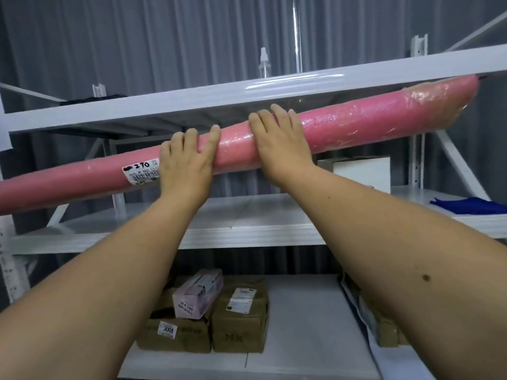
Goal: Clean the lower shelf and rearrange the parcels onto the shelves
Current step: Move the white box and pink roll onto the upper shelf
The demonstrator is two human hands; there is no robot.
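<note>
A long pink roll parcel [370, 119], wrapped in clear film and bearing a white label marked 270, runs slantwise from lower left to upper right in front of the white shelf rack. Its right end touches the underside of the top shelf [192, 102]. My left hand [186, 163] grips the roll near the label, fingers curled over its top. My right hand [282, 144] lies just to the right of it, fingers wrapped over the roll too. The middle shelf [241, 223] lies behind my forearms. On the lower shelf [304, 325] stand brown parcels [241, 322] with a pink box [199, 293] on top.
A spray bottle [264, 64] stands on the top shelf. A white box [362, 171] and a blue cloth [477, 205] lie on the middle shelf at the right. Another wrapped parcel [381, 325] sits at the lower shelf's right. Grey curtain hangs behind the rack.
</note>
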